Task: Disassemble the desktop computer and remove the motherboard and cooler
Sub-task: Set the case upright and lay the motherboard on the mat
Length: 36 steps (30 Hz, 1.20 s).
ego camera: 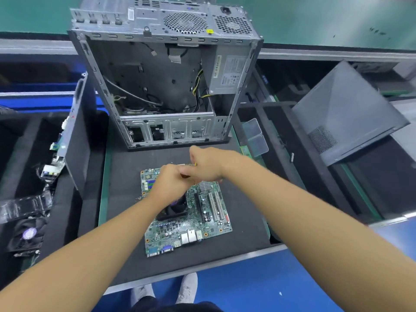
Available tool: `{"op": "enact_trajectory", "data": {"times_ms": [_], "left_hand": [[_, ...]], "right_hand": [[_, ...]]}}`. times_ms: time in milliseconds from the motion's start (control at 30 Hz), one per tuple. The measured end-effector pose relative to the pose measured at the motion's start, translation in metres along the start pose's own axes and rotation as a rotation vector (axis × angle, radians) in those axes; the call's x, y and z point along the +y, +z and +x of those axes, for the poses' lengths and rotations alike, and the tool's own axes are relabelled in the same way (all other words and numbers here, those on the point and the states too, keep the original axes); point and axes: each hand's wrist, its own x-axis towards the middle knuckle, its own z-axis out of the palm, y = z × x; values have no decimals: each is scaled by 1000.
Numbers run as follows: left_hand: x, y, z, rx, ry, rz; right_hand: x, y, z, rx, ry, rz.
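Nothing legible.
Printed power supply label, white sticker and yellow sticker on computer case rear: too blurred to read.

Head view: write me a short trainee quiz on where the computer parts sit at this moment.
1. True or false: the motherboard sits inside the case.
2. Which part is mounted in the case's top right corner? A power supply B hard drive C graphics card
3. Fill in: the black cooler is partly hidden under the ___ hand.
Key: 1 false, it lies on the dark mat in front of the case; 2 A; 3 left hand.
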Motion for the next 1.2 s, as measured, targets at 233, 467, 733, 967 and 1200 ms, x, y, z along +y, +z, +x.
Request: {"op": "enact_trajectory", "data": {"times_ms": [233, 467, 733, 967, 1200], "left_hand": [[-15, -18, -9, 79, -89, -183], [-19, -62, -7, -269, -118, -206], [-32, -58, -27, 7, -80, -20], [-23, -38, -20, 136, 36, 81], [-27, -45, -14, -86, -26, -51]], "right_hand": [[-32, 10, 20, 92, -18, -180], [-37, 6, 21, 6, -261, -343], [-55, 5, 33, -45, -395, -410], [-47, 9, 37, 116, -112, -331], [-48, 0, 26, -44, -183, -520]]}}
